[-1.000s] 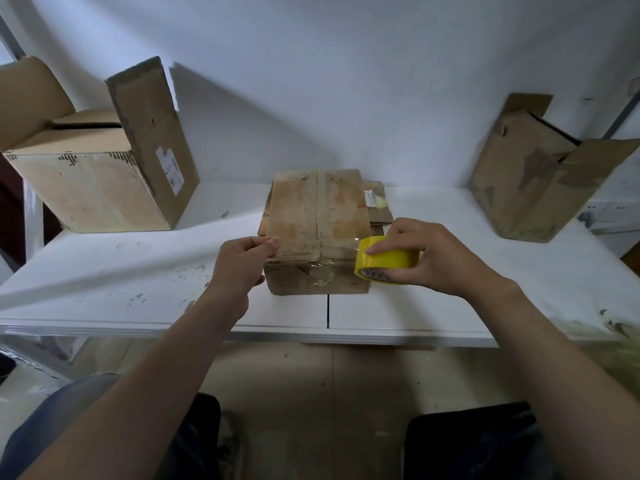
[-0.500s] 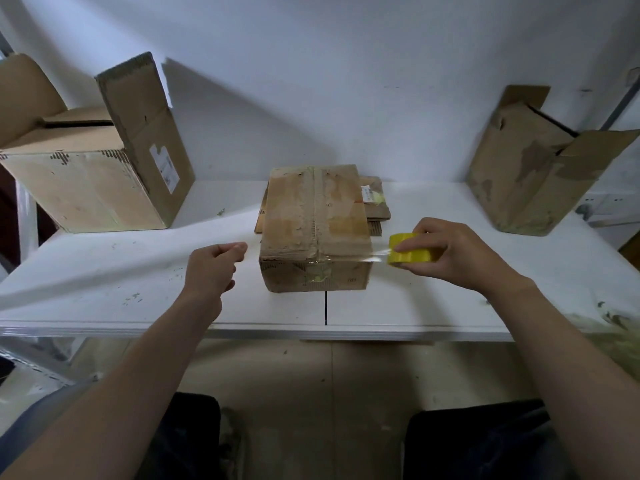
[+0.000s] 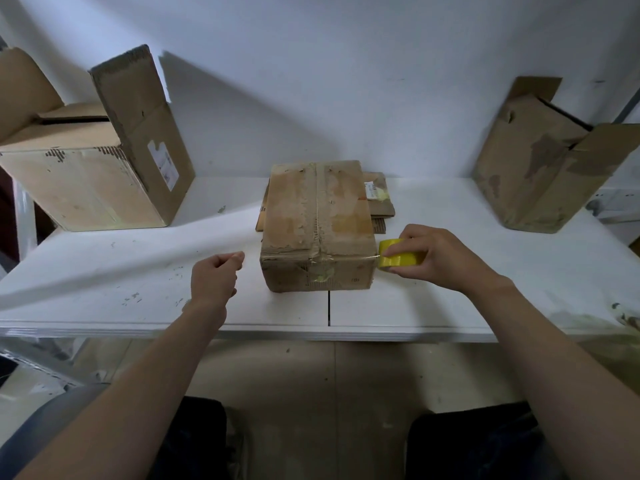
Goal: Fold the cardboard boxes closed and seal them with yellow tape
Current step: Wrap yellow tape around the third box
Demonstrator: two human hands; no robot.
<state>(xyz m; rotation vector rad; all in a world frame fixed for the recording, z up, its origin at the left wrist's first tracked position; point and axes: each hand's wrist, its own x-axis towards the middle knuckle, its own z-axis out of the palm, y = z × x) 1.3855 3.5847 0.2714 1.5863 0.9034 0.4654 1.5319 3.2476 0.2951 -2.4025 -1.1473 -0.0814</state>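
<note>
A worn, closed cardboard box [image 3: 318, 216] sits in the middle of the white table [image 3: 450, 306]. My right hand [image 3: 446, 259] grips a yellow tape roll [image 3: 398, 258] just off the box's front right corner. A thin strip of tape runs from the roll onto the box's front top edge. My left hand [image 3: 216, 277] hovers a little left of the box with thumb and fingers pinched together. Nothing visible is held in it, and it does not touch the box.
A big open box [image 3: 86, 181] with raised flaps stands at the back left. Another open box [image 3: 533, 174] leans at the back right. Flattened cardboard [image 3: 381, 202] lies under and behind the middle box. The table's front edge is close to me, above my knees.
My left hand let go of the box's left front edge and drew away to the left. My right hand pulled the roll rightward off the box top, then eased back to the corner.
</note>
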